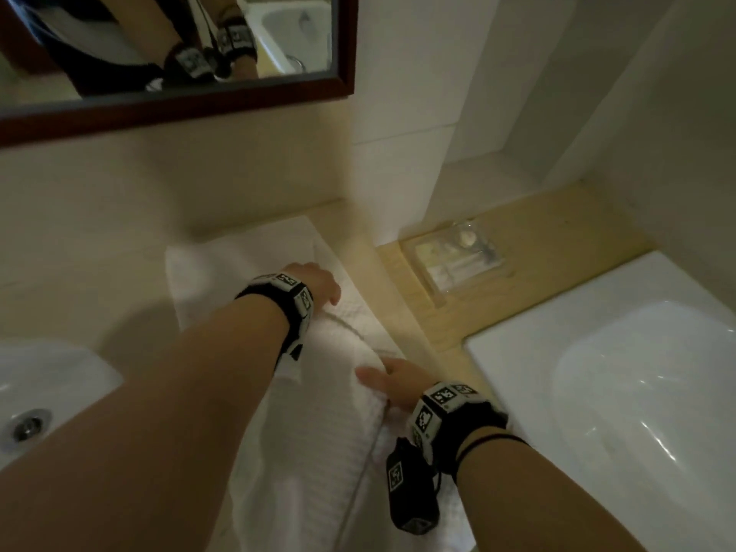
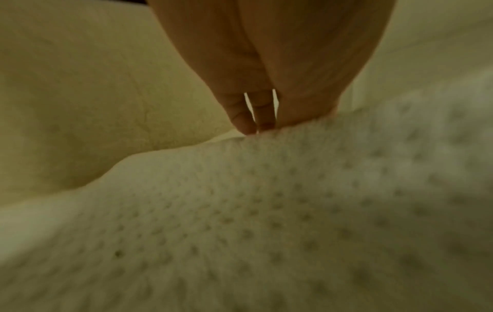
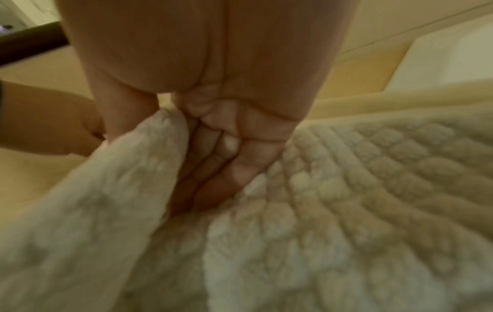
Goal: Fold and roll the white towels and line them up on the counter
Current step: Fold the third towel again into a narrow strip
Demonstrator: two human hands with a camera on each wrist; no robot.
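Your white towel runs lengthwise down the beige counter, between the sink on your left and the white basin on your right, near end hanging past the counter's front edge. Wood-framed mirror on the wall above, reflecting your arms. Clear tray of small items sits on the counter beside the towel's far right, not touching it. Left hand rests on the far part of the towel, fingers fairly straight, tips pressing into the weave, gripping nothing. Right hand holds a raised fold at the towel's right edge, thumb on top, fingers curled underneath. Your left forearm hides the towel's mid-left
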